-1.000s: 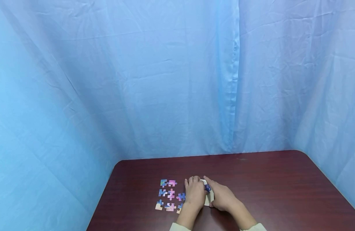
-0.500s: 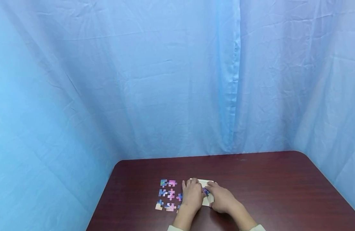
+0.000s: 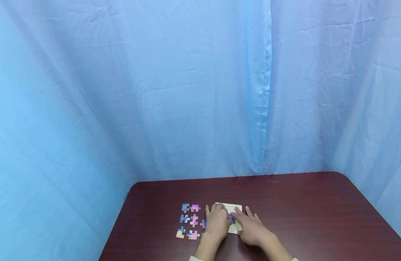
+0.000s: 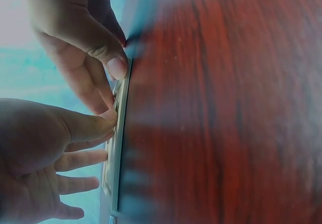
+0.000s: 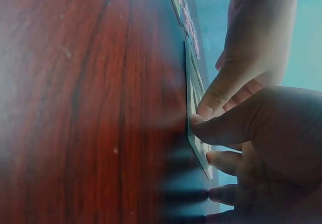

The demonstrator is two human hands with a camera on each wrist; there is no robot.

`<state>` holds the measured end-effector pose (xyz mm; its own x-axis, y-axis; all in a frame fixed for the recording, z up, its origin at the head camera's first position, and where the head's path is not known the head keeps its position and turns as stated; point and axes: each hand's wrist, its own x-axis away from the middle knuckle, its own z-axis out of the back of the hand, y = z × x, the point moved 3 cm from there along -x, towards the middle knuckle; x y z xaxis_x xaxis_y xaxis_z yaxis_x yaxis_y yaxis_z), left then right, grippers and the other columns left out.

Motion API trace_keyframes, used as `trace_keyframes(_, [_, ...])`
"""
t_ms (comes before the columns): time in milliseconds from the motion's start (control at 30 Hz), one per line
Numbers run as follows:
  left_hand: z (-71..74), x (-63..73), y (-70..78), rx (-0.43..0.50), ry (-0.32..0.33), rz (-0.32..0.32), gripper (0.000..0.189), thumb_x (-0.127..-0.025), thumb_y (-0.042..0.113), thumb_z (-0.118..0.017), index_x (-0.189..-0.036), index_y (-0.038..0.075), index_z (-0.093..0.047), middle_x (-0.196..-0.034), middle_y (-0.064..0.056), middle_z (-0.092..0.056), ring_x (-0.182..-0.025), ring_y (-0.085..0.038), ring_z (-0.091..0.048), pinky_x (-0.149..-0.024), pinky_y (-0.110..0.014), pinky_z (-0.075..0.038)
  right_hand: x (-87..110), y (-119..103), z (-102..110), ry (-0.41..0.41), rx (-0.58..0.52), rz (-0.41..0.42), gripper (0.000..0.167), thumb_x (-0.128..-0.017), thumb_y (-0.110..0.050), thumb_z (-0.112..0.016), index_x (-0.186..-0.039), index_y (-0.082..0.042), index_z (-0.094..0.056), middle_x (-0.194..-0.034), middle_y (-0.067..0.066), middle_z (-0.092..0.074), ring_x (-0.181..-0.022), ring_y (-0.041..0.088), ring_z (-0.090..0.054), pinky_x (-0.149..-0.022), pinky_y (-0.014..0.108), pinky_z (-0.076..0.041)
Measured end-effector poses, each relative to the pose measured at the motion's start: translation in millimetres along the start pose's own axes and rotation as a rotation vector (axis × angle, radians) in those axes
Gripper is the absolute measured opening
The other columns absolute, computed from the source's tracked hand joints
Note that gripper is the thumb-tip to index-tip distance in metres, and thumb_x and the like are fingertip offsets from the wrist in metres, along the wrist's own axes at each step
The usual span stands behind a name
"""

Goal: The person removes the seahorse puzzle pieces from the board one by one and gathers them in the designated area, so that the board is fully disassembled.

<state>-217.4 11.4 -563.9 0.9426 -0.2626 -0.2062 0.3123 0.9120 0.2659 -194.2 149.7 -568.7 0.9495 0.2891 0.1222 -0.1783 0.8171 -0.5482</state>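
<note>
A cream-coloured puzzle tray lies on the dark red table, under both hands. On it is a blue-purple jigsaw piece, partly covered by fingers. My left hand spreads over the tray's left side, its thumb touching the piece. In the left wrist view, its other fingers are stretched out along the tray. My right hand reaches in from the right, with the index finger at the piece and the thumb by the tray's near edge. Its remaining fingers extend straight past the tray.
Several pink, blue and cream jigsaw pieces lie in loose rows left of the tray; my left hand partly hides those nearest it. Light blue curtains hang behind and beside the wood-grain table.
The piece has shifted slightly left and nearer. My right hand has come down from the tray's far right side, and its fingers have spread apart. My left hand has moved slightly left.
</note>
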Motion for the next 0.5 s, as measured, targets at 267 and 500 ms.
trace_keyframes(267, [7.7,3.6,-5.6,0.017,0.025,-0.011,0.024,-0.080,0.028,-0.088,-0.071,0.015,-0.070,-0.120,-0.007,-0.074,-0.131,-0.038,-0.064,-0.113,-0.072,-0.044,-1.3,0.5,0.5,-0.007,0.033,0.006,0.063,-0.092,-0.005,-0.073,-0.153,-0.009,-0.055,-0.170,0.019,-0.038,-0.158,0.056,-0.024,-0.122,0.081,-0.019])
trace_keyframes(500, [17.7,4.6,-19.8,0.106,0.031,0.034,0.021,-0.084,0.021,-0.086,-0.074,0.013,-0.069,-0.122,-0.011,-0.072,-0.135,-0.043,-0.060,-0.117,-0.075,-0.038,0.0,3.3,0.7,-0.028,0.060,-0.032,0.060,-0.095,-0.008,-0.071,-0.153,-0.010,-0.055,-0.172,0.013,-0.036,-0.161,0.054,-0.019,-0.120,0.085,-0.011])
